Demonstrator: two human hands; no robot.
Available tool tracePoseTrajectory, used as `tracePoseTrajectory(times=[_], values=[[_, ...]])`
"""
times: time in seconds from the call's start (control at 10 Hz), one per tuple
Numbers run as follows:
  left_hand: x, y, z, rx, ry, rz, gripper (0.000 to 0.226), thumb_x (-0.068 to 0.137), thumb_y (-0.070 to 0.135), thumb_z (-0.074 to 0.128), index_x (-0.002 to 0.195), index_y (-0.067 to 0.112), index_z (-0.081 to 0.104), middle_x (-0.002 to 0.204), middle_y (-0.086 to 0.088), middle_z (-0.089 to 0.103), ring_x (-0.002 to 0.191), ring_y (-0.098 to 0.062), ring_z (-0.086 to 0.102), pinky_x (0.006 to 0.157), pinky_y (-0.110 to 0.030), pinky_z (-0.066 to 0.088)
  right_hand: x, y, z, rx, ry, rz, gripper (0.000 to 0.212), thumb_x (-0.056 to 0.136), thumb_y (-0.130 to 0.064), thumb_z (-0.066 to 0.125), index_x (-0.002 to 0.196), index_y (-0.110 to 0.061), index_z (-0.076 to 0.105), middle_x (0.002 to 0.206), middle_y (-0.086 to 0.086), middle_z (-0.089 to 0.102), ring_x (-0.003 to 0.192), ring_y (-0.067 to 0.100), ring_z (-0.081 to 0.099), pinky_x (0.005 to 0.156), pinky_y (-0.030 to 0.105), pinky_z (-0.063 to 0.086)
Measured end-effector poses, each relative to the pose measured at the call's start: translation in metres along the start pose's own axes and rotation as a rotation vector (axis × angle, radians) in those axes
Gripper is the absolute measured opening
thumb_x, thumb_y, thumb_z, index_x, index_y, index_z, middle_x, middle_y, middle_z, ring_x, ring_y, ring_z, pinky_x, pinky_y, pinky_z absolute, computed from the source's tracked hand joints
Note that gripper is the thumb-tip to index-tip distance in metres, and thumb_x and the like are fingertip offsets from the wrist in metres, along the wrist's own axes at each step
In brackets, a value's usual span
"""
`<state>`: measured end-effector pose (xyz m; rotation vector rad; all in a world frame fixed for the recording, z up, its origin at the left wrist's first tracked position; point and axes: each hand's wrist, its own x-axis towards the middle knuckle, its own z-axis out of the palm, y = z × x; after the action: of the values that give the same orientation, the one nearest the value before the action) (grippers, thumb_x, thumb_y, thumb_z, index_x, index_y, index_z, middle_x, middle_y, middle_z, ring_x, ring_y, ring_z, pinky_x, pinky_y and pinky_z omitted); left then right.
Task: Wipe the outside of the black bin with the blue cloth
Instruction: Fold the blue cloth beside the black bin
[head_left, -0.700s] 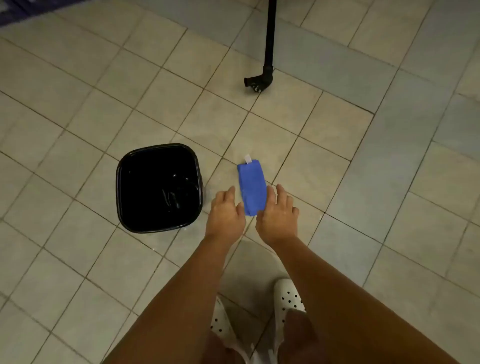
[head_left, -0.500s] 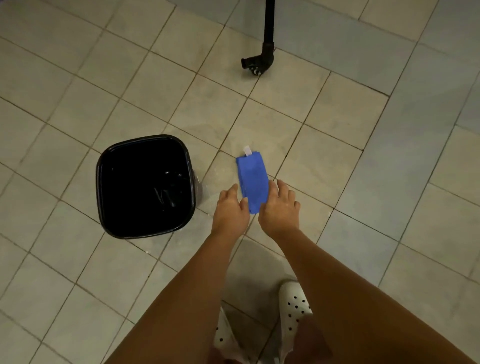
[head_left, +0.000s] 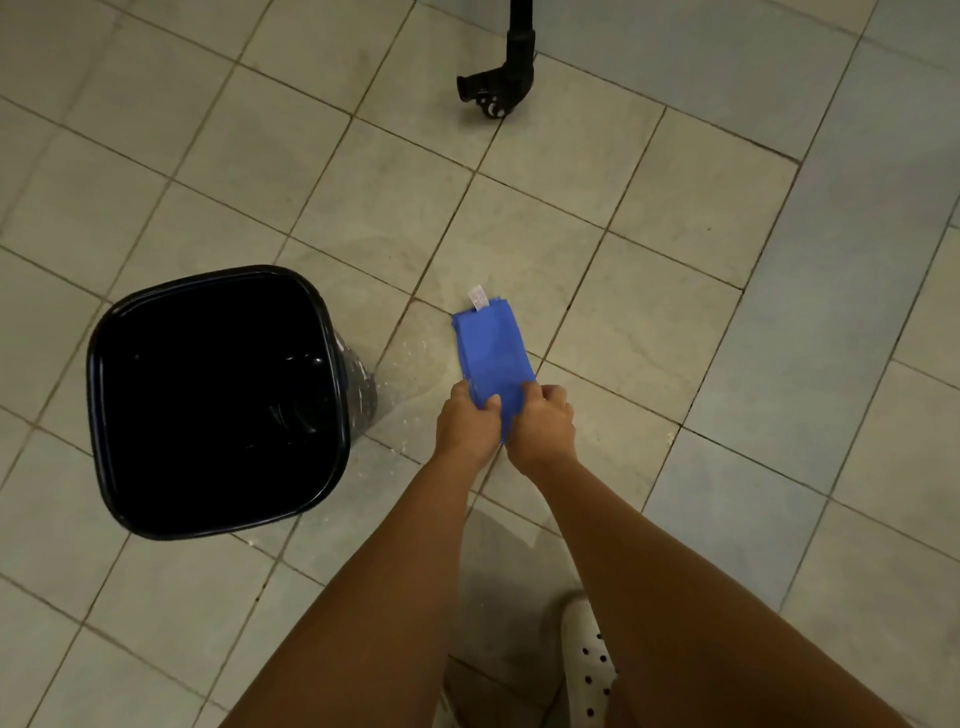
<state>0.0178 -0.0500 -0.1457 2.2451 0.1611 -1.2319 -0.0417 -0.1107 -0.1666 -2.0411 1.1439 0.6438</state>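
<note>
While the blue cloth lies folded into a long narrow strip on the tiled floor, both hands hold its near end: the left hand has its thumb on top and its fingers curled round the cloth's left edge, and the right hand has its fingers curled over the right edge, so the two hands sit side by side and almost touch. Whether the gripped end is lifted off the tiles cannot be told. The far end of the cloth points away from the person and carries a small white label that sticks out past the fold. The black bin stands upright on the floor to the left of the cloth, near it but not touching it or either hand, with its open mouth facing up and its inside dark. On the bin's right outer wall pale smears show, and pale specks lie on the tiles between the bin and the cloth. Well beyond the cloth, a black stand foot rests on the floor. Below the forearms, a white shoe with holes is planted on the tiles
</note>
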Motion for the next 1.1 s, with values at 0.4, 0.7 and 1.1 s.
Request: tracePoseTrajectory(times=[0.4,0.7,1.1], values=[[0.019,0.0,0.016,-0.192,-0.142,-0.152,0.049,0.103,0.021,0.046,0.151,0.014,0.035,0.152,-0.013,0.042,0.133,-0.032,0.047,0.11,-0.043,0.041,0.015,-0.005,0.016,-0.015,0.013,0.199,0.038,0.089,-0.033,0.056,0.124,-0.02,0.05,0.132,0.008,0.035,0.119,0.029,0.035,0.098,0.036,0.034],[0.001,0.009,0.002,-0.311,-0.126,-0.214,0.036,0.105,0.03,0.042,0.121,0.005,0.061,0.102,-0.007,0.063,0.094,-0.021,0.057,0.087,-0.034,0.049,0.0,-0.022,-0.002,0.262,0.156,0.002,0.016,0.092,-0.011,0.053,0.102,-0.005,0.064,0.116,0.013,0.048,0.073,0.014,0.049,0.077,0.021,0.046],[-0.092,0.031,-0.05,-0.623,-0.136,-0.21,0.041,0.101,0.046,0.042,0.111,0.014,0.065,0.112,-0.009,0.069,0.111,-0.03,0.063,0.102,-0.053,0.048,-0.079,-0.077,-0.071,0.554,0.281,-0.072,0.017,0.085,-0.001,0.055,0.099,-0.006,0.063,0.119,0.012,0.047,0.078,0.012,0.051,0.074,0.009,0.033]])
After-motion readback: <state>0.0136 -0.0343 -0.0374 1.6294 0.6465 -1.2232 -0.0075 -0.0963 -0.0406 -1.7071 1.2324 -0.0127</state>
